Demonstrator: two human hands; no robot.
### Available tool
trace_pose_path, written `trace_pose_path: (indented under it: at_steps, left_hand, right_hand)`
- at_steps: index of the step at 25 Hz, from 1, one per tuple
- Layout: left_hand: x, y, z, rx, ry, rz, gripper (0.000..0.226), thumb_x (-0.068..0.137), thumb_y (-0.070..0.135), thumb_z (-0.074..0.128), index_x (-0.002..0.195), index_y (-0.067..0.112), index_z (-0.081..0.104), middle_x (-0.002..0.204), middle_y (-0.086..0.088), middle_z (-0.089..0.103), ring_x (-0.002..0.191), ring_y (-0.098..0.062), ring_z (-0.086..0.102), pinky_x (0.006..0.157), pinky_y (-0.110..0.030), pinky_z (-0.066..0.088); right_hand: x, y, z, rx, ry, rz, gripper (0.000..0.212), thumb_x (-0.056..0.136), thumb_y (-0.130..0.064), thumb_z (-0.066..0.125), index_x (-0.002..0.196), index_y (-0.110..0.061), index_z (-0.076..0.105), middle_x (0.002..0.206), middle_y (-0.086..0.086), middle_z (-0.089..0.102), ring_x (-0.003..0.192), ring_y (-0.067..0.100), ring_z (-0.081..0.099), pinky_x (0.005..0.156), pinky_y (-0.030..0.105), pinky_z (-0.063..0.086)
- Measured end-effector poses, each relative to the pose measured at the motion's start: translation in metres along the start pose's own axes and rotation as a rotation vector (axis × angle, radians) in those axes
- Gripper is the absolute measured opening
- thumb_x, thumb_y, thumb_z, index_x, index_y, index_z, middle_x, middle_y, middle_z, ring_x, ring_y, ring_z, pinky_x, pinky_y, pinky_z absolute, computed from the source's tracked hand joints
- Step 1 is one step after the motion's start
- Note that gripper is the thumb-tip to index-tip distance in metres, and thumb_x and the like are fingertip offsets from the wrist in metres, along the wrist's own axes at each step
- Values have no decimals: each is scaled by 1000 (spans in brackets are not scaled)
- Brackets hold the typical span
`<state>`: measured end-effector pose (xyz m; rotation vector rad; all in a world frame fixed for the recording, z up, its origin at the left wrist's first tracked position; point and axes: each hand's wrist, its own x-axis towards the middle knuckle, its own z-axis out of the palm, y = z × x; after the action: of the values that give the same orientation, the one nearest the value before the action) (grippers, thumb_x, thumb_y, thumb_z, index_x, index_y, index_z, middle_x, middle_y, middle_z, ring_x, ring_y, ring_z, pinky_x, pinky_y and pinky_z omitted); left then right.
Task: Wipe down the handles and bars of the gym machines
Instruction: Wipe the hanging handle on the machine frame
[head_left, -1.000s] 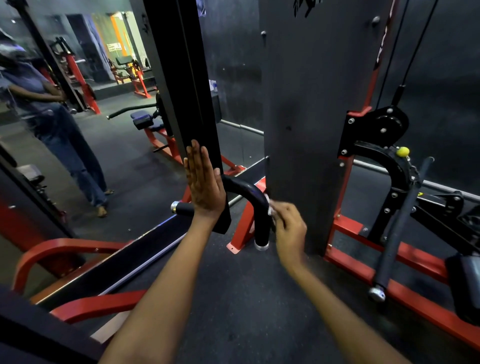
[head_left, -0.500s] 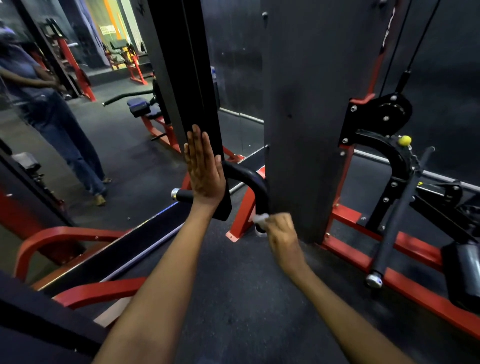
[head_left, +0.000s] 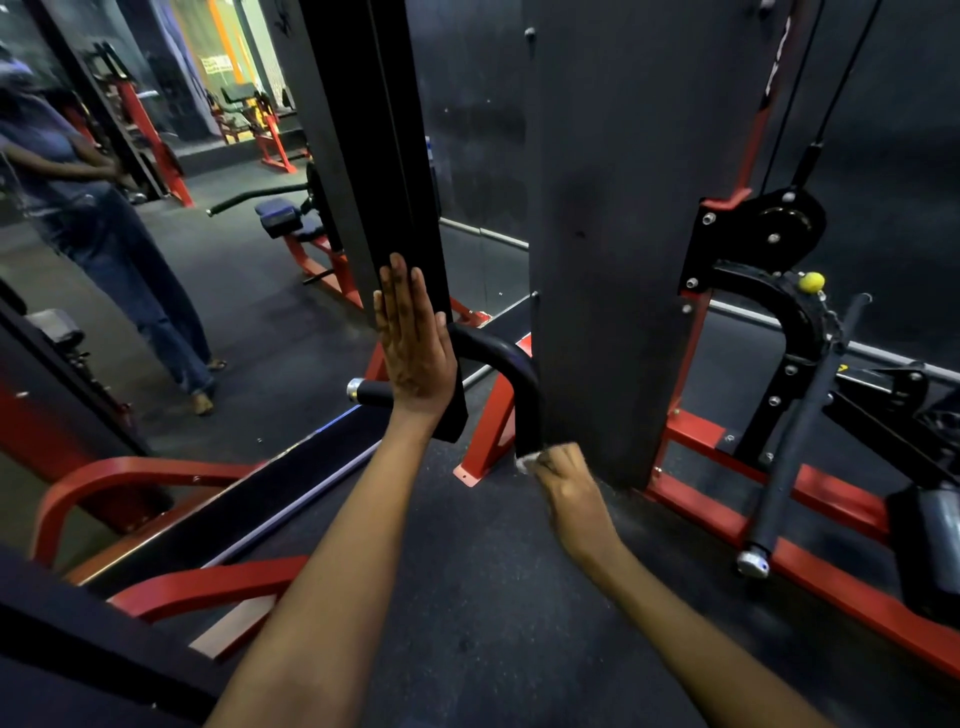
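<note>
The left hand (head_left: 413, 343) lies flat, fingers straight, against the black panel (head_left: 384, 171); the right hand (head_left: 569, 480) has its grip clamped on a white cloth (head_left: 524, 461), pressed to the lower end of the curved black handle (head_left: 511, 374); a long black bar (head_left: 802, 441) leans at the right, well apart.

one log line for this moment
left hand: flat on upright | right hand: cloth at bottom of curved handle | step: wiping

Dark rubber floor (head_left: 467, 597), black walls (head_left: 909, 156), a mirror (head_left: 156, 260) reflecting red-framed gym machines (head_left: 270, 140).
</note>
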<state>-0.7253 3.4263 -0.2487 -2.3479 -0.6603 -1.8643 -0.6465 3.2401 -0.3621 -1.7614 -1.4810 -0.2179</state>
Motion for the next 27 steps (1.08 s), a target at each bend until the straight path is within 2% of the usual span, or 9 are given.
trace_pose_path:
  at_steps: [3, 6, 9, 13, 16, 20, 23, 25, 27]
  left_hand:
    - [3, -1, 0, -9, -13, -2, 72, 99, 11, 32, 151, 28, -15, 158, 15, -20, 147, -8, -10, 121, -33, -1]
    - [0, -1, -1, -3, -17, 9, 67, 102, 15, 28, 151, 28, -15, 158, 14, -21, 147, -9, -10, 121, -33, -1]
    - [1, -2, 0, -9, -28, 7, 63, 103, 19, 24, 151, 27, -15, 158, 14, -21, 147, -9, -10, 121, -32, -1]
    - [3, -2, -1, -8, -28, -2, 61, 103, 22, 22, 151, 29, -15, 158, 15, -20, 147, -7, -10, 121, -32, -1]
    - [-1, -2, -1, -13, -30, -2, 62, 103, 22, 22, 151, 29, -16, 158, 16, -21, 147, -8, -10, 121, -32, -1]
    - [0, -2, 1, -8, -19, -12, 73, 99, 12, 32, 151, 30, -16, 157, 16, -22, 147, -7, -11, 120, -32, -2]
    - [1, -1, 1, 7, -18, -11, 77, 97, 9, 35, 150, 31, -17, 157, 17, -22, 146, -7, -12, 120, -32, -3]
    - [1, -1, 1, -4, -33, -16, 78, 97, 9, 34, 150, 31, -18, 157, 17, -23, 146, -7, -12, 120, -32, -3]
    - [0, 0, 1, -2, -20, -16, 76, 97, 9, 33, 150, 31, -17, 157, 17, -22, 146, -7, -12, 120, -32, -3]
  right_hand:
    - [48, -30, -23, 85, 233, -17, 19, 84, 1, 62, 103, 1, 64, 99, -2, 48, 90, 16, 48, 79, 22, 45]
    - [32, -9, -4, -162, 69, -231, 32, 79, 3, 65, 111, -1, 63, 100, 2, 46, 91, 20, 45, 64, 32, 54]
    - [-11, 10, 3, -70, 2, 34, 22, 91, -6, 53, 102, -20, 65, 100, 4, 46, 91, 19, 49, 72, 29, 47]
    - [47, -17, -31, 259, 393, 180, 24, 85, 4, 53, 101, -2, 70, 99, 7, 57, 91, 15, 56, 81, 16, 45]
    - [54, -20, -27, 461, 392, 214, 38, 74, 20, 45, 95, -3, 67, 98, 7, 61, 89, 16, 61, 81, 21, 50]
    - [8, -3, -6, 381, 286, 433, 37, 82, 15, 51, 86, -20, 62, 87, 1, 62, 79, 8, 58, 70, 25, 46]
    - [53, -13, -24, 497, 432, 374, 24, 88, 7, 53, 95, -9, 69, 97, 1, 64, 92, 3, 60, 80, 20, 47]
    - [66, -16, -24, 581, 430, 350, 32, 83, 15, 50, 101, -3, 70, 102, 3, 67, 98, 7, 62, 88, 18, 48]
    - [50, 4, -5, 570, 327, 567, 35, 81, 14, 50, 101, -6, 71, 98, 5, 71, 89, 8, 62, 81, 20, 48]
